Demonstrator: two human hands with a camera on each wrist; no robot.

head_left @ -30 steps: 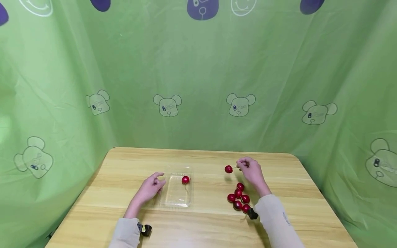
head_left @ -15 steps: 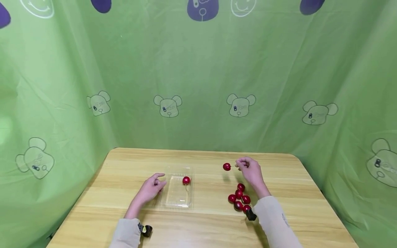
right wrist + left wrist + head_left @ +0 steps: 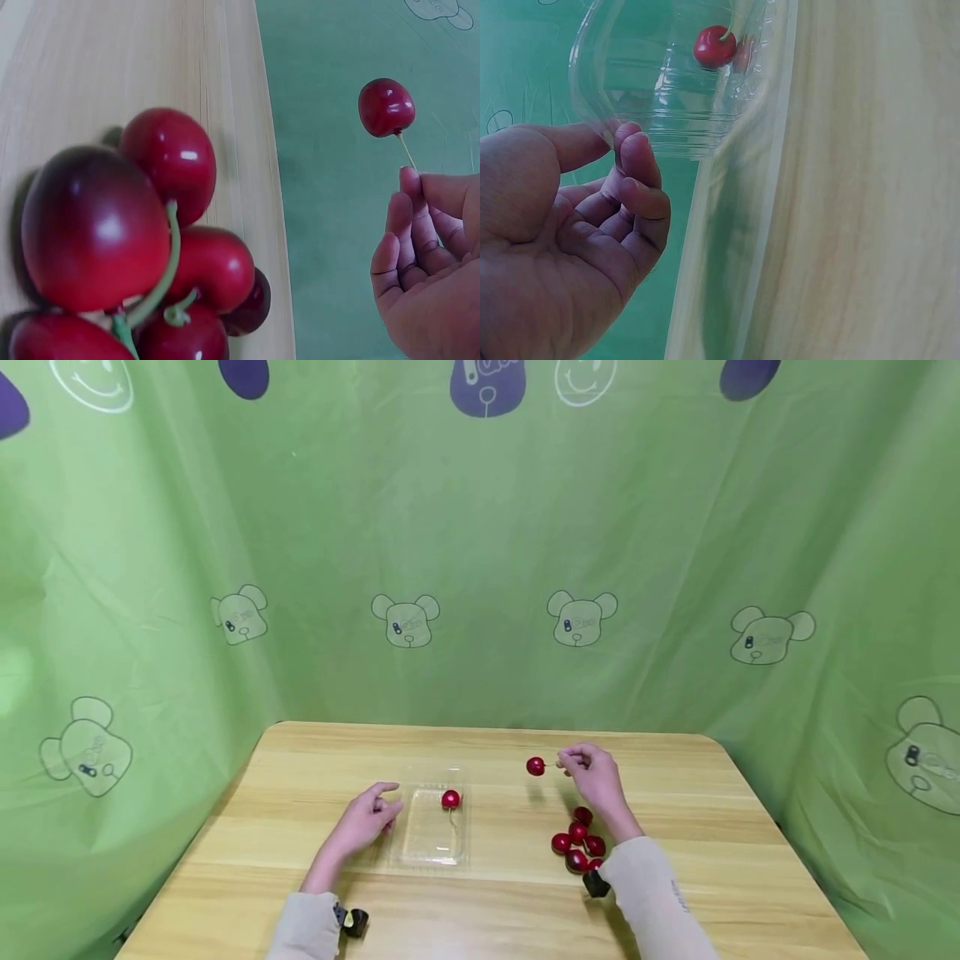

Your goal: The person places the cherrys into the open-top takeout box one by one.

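Observation:
My right hand (image 3: pixel 597 777) pinches a cherry by its thin stem. That cherry (image 3: pixel 387 107) is dark red and glossy, held in the air away from the fingertips. A group of several cherries (image 3: pixel 577 832) lies on the table below my right hand; in the right wrist view they loom large with green stems. To the left, a clear plastic container (image 3: pixel 431 860) stands on the table with one cherry (image 3: pixel 450 799) inside. My left hand (image 3: pixel 362 822) is at the container's left side, its thumb and index finger pinching the rim in the left wrist view, other fingers curled.
The wooden table (image 3: pixel 510 910) has a rounded far edge. Green curtains (image 3: pixel 480 543) printed with bear heads hang behind it and on both sides. A black wrist camera (image 3: pixel 355 922) sits on the left sleeve, and another black camera (image 3: pixel 596 883) on the right sleeve, close to the cherry group.
My right hand has moved slightly left, carrying the stem-held cherry toward the container. The left hand and the container have stayed in place.

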